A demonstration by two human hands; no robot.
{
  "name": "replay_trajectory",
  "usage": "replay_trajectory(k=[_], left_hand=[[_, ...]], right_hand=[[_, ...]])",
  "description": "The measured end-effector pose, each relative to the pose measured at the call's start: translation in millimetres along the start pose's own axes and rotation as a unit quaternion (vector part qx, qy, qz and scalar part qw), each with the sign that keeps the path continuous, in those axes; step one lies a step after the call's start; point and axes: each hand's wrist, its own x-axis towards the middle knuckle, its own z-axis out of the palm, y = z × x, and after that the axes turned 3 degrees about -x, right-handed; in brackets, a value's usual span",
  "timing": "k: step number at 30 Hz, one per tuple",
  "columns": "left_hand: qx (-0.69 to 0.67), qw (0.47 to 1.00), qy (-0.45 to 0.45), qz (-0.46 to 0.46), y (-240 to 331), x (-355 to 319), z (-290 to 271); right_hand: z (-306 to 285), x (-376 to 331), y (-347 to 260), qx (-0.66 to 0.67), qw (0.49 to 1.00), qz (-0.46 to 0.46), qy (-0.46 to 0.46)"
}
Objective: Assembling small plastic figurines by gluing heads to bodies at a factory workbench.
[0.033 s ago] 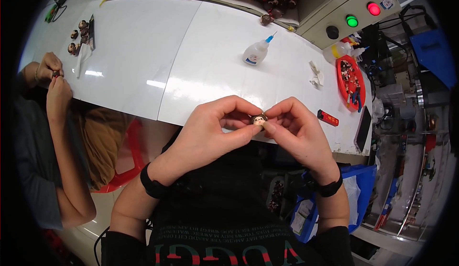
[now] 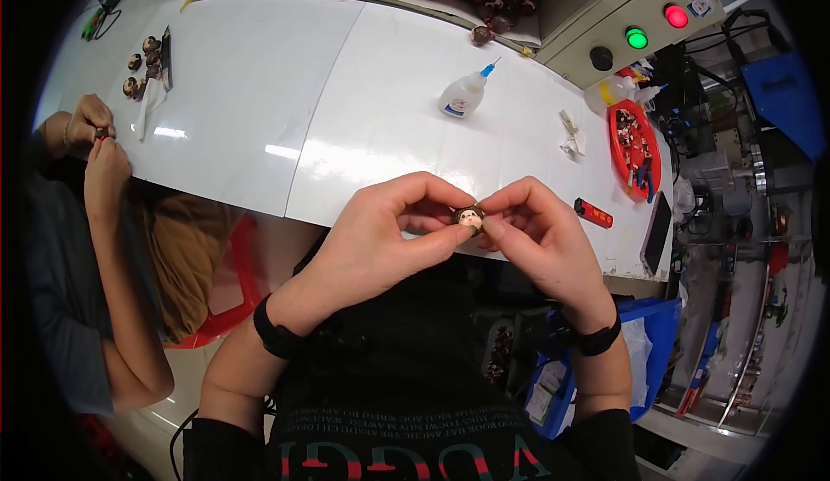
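A small doll head (image 2: 469, 218) with brown hair and a pale painted face is held between my two hands above the table's front edge. My left hand (image 2: 380, 230) pinches it from the left with thumb and forefinger. From the right, my right hand (image 2: 540, 235) grips it the same way, the thumb low beside the face. My curled fingers hide the back of the head. A clear squeeze bottle (image 2: 462, 95) with a blue needle tip stands on the white table (image 2: 398, 135) beyond my hands.
Right of my hands lie a red lighter-like stick (image 2: 593, 213), crumpled tissue (image 2: 571, 133), a red tray (image 2: 616, 148) of small parts and a black phone (image 2: 657, 232). A shelf at the back holds many doll heads (image 2: 482, 36). Left, a co-worker's hands (image 2: 102, 140) hold something small.
My right thumb has shifted slightly on the doll head, and a little more of its painted face shows. Everything else looks the same.
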Motion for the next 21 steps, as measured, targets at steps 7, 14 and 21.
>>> replay_trajectory(k=[7,14,21], left_hand=[[-0.020,1.000,-0.002,-0.004,2.2,-0.1,2.3],[-0.024,1.000,-0.012,-0.014,4.1,0.5,0.8],[-0.013,1.000,-0.010,0.001,0.6,0.0,0.1]], right_hand=[[-1.4,-2.9,3.3,0.020,1.000,-0.014,-0.020],[-1.2,-2.1,5.1,0.019,1.000,-0.016,-0.018],[0.8,-0.1,7.2,0.029,0.999,-0.023,-0.016]])
